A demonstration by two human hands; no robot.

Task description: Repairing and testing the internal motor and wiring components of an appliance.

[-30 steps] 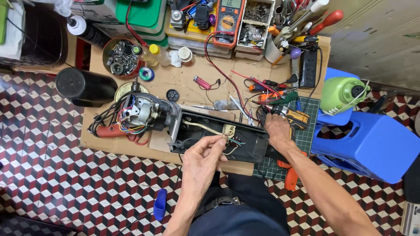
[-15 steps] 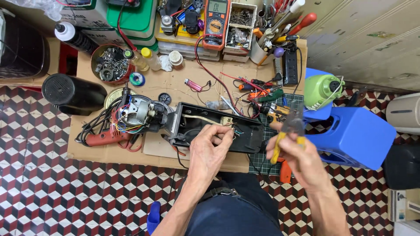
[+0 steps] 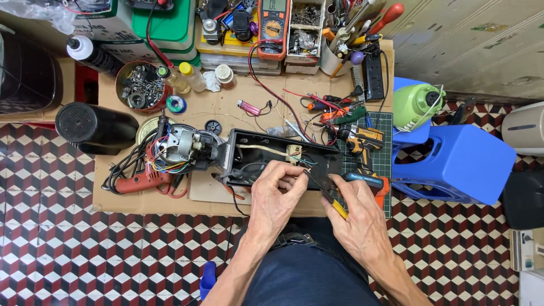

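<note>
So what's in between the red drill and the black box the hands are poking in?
In the head view, a grey electric motor with colourful wires sits between the red drill and the open black box, where the left hand works.

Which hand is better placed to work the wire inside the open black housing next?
Probably the right hand: it grips the yellow-handled pliers, whose tip points at the wire inside the black housing. The left hand pinches that wire, steadying it.

right hand (image 3: 362, 218) | back from the right with yellow-handled pliers (image 3: 328, 195) | now at black housing (image 3: 266, 156)
</note>
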